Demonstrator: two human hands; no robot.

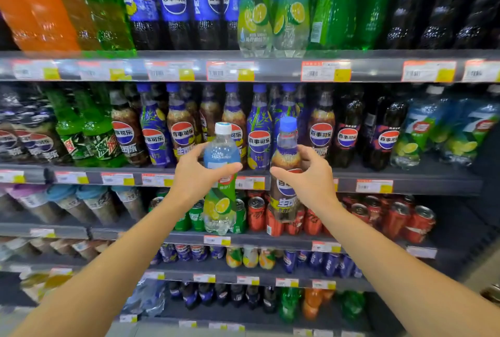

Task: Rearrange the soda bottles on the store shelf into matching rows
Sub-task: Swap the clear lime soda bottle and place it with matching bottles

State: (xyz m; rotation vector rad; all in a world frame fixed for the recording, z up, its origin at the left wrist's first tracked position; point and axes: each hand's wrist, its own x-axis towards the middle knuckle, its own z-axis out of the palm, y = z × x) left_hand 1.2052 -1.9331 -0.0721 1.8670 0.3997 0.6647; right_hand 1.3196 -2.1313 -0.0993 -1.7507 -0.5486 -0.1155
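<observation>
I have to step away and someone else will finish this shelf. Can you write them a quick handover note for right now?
Left hand grips a clear lime soda bottle with a white cap. Right hand grips a cola bottle with a blue cap. Both are held off the middle shelf.
Matching lime bottles stand at that shelf's right end; similar blue-capped colas stand mid-shelf.
Done: two bottles pulled.
Left: place each in its matching row.

Two hands, each holding one bottle: a 7-Up bottle, a Pepsi bottle; perhaps six shelves.
</observation>
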